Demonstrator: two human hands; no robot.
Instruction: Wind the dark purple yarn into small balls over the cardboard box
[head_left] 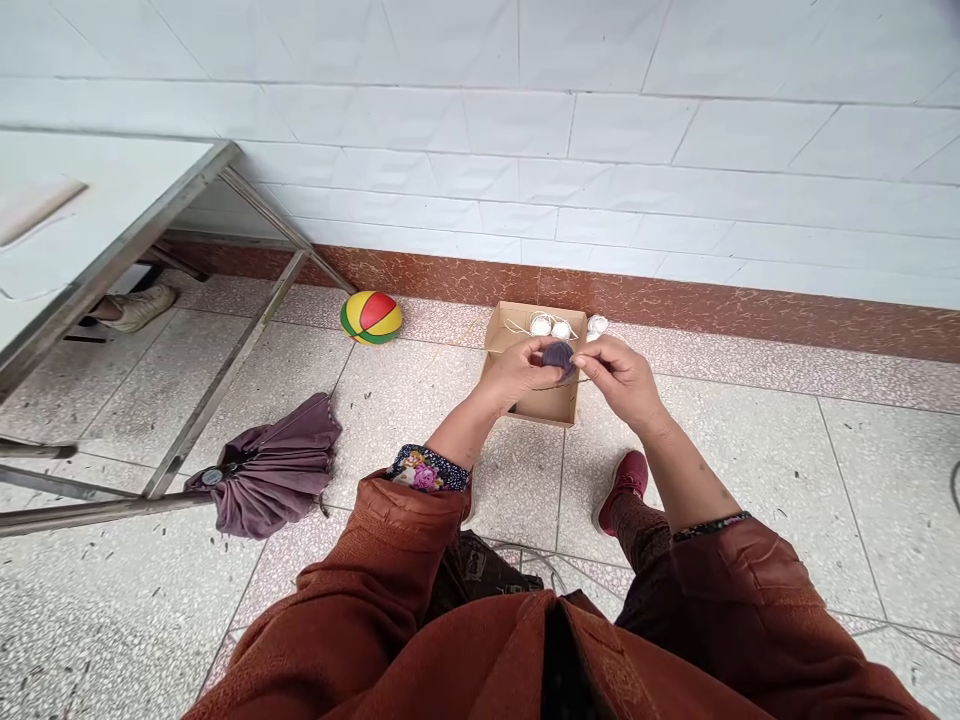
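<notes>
My left hand [519,372] is closed round a small dark purple-grey ball of yarn [557,357], thumb and fingers on its left side. At the ball's right side, my right hand [621,378] has thumb and forefinger pinched together, apparently on a strand of the yarn. A thin strand crosses below the ball between the hands. Under both hands a shallow cardboard box [551,408] rests on the floor, with white balls of yarn [541,324] at its far end. One more white ball [597,326] lies just beyond the box's right edge.
A metal-framed table [172,210] stands at the left, with a folded purple umbrella [277,465] by its leg. Near the wall lies a red, yellow and green ball [371,318]. Another person's shoe [139,307] shows under the table. The tiled wall [622,130] rises behind the box.
</notes>
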